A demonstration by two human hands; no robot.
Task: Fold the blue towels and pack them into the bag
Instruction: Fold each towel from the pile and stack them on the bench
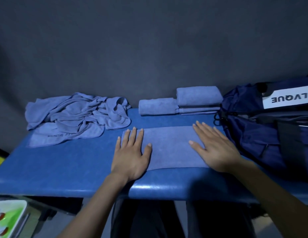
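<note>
The half-folded blue towel is lying flat near the front edge of the blue surface, its long axis running left to right across the person's body. The left hand is pressing down on its left end and the right hand on its right end, both with fingers straight and spread, gripping nothing. The step in hand is probably smoothing before the next fold, and it would be done well by sweeping the palms outward from the middle to the ends, keeping the edges square, then bringing one short end over to meet the other. Behind it, folded towels are sitting stacked at the back, a crumpled heap of unfolded towels is lying to the left, and the dark blue bag is standing just beside the towel's right end.
</note>
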